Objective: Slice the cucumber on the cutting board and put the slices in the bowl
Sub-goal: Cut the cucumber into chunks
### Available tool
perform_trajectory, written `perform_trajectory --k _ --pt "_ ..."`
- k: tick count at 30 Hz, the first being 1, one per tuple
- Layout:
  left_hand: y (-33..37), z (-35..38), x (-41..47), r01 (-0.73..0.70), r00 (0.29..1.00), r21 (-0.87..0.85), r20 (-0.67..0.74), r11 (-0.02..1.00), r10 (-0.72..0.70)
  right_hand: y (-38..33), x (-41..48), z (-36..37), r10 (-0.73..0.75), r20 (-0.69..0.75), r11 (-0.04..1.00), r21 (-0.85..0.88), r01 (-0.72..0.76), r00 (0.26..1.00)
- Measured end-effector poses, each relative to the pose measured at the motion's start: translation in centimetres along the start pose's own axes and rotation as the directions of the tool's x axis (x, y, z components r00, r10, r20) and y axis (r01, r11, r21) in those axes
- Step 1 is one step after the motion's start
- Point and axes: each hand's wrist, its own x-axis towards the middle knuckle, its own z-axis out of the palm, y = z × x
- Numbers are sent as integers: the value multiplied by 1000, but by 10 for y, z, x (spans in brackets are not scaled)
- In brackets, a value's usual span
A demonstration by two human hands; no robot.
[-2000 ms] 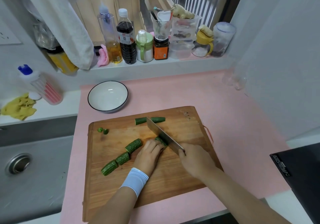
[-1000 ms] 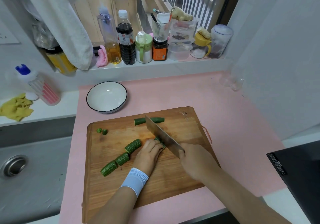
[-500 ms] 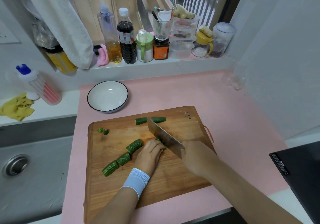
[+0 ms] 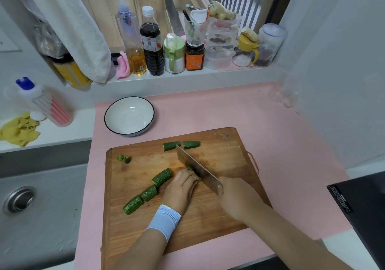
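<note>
A wooden cutting board (image 4: 218, 223) lies on the pink mat. My left hand (image 4: 181, 188) presses a short cucumber piece (image 4: 192, 170) down on the board; most of that piece is hidden under my fingers. My right hand (image 4: 237, 196) grips the handle of a cleaver (image 4: 195, 168), whose blade rests against the held piece. Three cut cucumber chunks (image 4: 149, 192) lie in a diagonal row to the left. Two more chunks (image 4: 181, 145) sit at the board's far edge, and two small end bits (image 4: 124, 158) at its far left. The white bowl (image 4: 129, 115) beyond the board holds nothing.
A steel sink (image 4: 37, 207) is left of the mat. Bottles and jars (image 4: 154, 46) line the windowsill behind. A black appliance (image 4: 362, 207) is at the right edge. A dish-soap bottle (image 4: 41, 100) and yellow cloth (image 4: 19, 129) sit at far left.
The cleaver has stayed against the cucumber piece under my left hand, its blade shifting only slightly. The cut chunks on the board have not moved.
</note>
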Motion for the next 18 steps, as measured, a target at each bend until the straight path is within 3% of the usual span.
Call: perform_trajectory --k 18 --pt "-3 2 -2 23 1000 -21 10 1000 -22 2 13 28 -28 -102 993 108 39 994"
